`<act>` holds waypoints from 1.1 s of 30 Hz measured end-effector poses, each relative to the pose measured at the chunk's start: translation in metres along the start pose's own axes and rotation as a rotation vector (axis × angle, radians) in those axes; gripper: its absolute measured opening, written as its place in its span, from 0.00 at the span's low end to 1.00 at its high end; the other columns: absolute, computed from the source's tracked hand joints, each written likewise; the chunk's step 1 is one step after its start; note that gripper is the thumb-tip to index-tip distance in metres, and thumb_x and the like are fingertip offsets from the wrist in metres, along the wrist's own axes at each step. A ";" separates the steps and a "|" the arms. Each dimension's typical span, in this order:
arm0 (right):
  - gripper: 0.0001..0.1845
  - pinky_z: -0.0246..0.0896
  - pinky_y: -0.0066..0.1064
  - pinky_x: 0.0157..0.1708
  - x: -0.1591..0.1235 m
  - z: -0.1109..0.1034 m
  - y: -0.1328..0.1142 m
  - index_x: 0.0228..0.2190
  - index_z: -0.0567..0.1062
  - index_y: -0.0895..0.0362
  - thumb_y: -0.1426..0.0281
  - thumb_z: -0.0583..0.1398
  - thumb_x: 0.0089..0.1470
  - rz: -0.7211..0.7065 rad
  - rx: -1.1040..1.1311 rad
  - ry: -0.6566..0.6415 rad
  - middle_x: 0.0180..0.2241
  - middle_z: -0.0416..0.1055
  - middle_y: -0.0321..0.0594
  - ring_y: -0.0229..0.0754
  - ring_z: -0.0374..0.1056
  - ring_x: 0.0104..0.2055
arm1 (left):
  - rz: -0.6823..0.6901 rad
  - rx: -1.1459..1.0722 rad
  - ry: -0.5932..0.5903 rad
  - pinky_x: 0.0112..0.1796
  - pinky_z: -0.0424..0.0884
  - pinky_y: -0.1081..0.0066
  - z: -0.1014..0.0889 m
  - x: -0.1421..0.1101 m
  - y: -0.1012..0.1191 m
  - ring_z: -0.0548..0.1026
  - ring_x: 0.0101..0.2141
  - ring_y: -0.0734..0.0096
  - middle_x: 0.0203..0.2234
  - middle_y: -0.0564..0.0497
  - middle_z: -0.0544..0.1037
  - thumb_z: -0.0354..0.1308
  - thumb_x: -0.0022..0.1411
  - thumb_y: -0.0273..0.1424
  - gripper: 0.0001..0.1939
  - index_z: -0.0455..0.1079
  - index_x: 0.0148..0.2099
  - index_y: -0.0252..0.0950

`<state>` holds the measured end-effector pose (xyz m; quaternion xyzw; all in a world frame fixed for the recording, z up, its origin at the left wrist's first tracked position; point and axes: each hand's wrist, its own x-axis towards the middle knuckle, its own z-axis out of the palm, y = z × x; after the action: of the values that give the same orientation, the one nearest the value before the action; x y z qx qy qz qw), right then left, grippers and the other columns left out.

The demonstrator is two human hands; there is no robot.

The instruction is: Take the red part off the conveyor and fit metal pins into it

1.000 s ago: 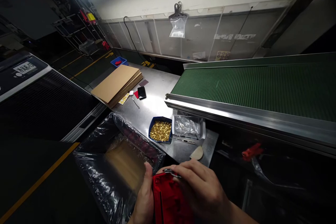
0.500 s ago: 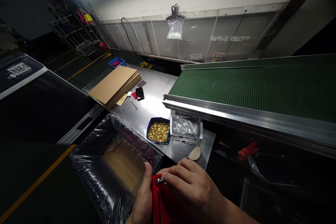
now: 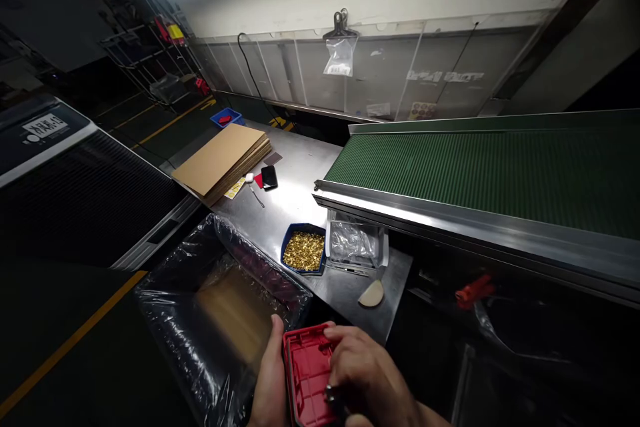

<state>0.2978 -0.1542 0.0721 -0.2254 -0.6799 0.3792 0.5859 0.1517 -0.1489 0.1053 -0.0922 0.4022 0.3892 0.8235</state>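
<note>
**A:** Where is the red part (image 3: 306, 373)?

**B:** At the near edge of the view, low and centre, held between both hands just in front of the bench (image 3: 300, 193). It sits right of the lined box (image 3: 220, 307) and near the bench's near corner.

**A:** Which way does it run?

**B:** Its long axis goes from near to far, leaning slightly left at the far end. The ribbed face is turned up toward the camera, and the rounded far end points at the blue tray (image 3: 304, 251) of small brass pieces.

**A:** And the hands?

**B:** The left hand (image 3: 270, 383) clasps the left edge, thumb lying along that side, the fingers wrapped under and out of sight. The right hand (image 3: 367, 380) lies over the right half, its fingers (image 3: 345, 340) curled down onto the face. A small dark metal piece (image 3: 331, 395) shows under that hand near the part's near end; I cannot tell how it is pinched.

**A:** What else is about?

**B:** A clear bin (image 3: 357, 243) of plastic bags just right of the tray, a pale disc (image 3: 373, 295) on the bench's near corner, a cardboard stack (image 3: 223, 160) at the far left with a black phone (image 3: 270, 177) beside it, and the green conveyor (image 3: 475, 167) on the right.
</note>
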 end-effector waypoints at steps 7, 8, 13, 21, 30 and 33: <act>0.16 0.51 0.29 0.26 0.006 0.008 0.008 0.31 0.66 0.55 0.56 0.50 0.62 0.781 0.710 0.444 0.22 0.55 0.33 0.36 0.52 0.24 | 0.584 0.535 0.490 0.61 0.59 0.56 -0.021 0.002 -0.013 0.68 0.57 0.54 0.53 0.41 0.72 0.49 0.68 0.48 0.24 0.66 0.55 0.37; 0.17 0.49 0.29 0.26 0.009 0.007 0.008 0.31 0.65 0.55 0.56 0.50 0.62 0.809 0.778 0.468 0.21 0.53 0.32 0.36 0.51 0.24 | 0.744 0.742 0.491 0.62 0.55 0.56 -0.024 -0.002 -0.016 0.65 0.59 0.54 0.56 0.44 0.70 0.51 0.66 0.50 0.24 0.67 0.55 0.40; 0.17 0.47 0.31 0.25 0.009 0.007 0.014 0.30 0.66 0.55 0.57 0.49 0.64 0.804 0.920 0.474 0.20 0.52 0.31 0.36 0.49 0.22 | 1.021 1.232 0.308 0.54 0.65 0.66 -0.017 -0.025 -0.025 0.71 0.54 0.57 0.54 0.50 0.73 0.57 0.61 0.52 0.25 0.69 0.57 0.51; 0.17 0.49 0.33 0.26 0.006 0.010 0.010 0.30 0.65 0.55 0.57 0.49 0.63 0.810 0.994 0.479 0.19 0.51 0.31 0.36 0.48 0.22 | 1.163 1.307 0.198 0.42 0.68 0.72 -0.016 -0.027 -0.029 0.75 0.41 0.61 0.41 0.49 0.78 0.63 0.59 0.45 0.18 0.74 0.50 0.48; 0.19 0.49 0.31 0.27 0.011 0.002 -0.003 0.30 0.65 0.56 0.54 0.51 0.63 0.803 0.536 0.320 0.23 0.54 0.33 0.36 0.50 0.25 | 1.202 1.418 0.150 0.42 0.70 0.70 -0.017 -0.024 -0.020 0.76 0.40 0.58 0.39 0.48 0.78 0.74 0.40 0.49 0.31 0.73 0.46 0.45; 0.19 0.52 0.30 0.27 0.020 -0.007 -0.005 0.32 0.65 0.56 0.53 0.49 0.65 0.796 0.418 0.293 0.22 0.60 0.32 0.35 0.54 0.25 | 1.213 1.441 0.065 0.46 0.69 0.67 -0.023 -0.023 -0.016 0.75 0.44 0.56 0.43 0.47 0.78 0.75 0.44 0.39 0.32 0.72 0.52 0.46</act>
<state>0.3011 -0.1409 0.0884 -0.3970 -0.3600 0.6672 0.5173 0.1408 -0.1831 0.1041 0.6536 0.5483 0.4063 0.3273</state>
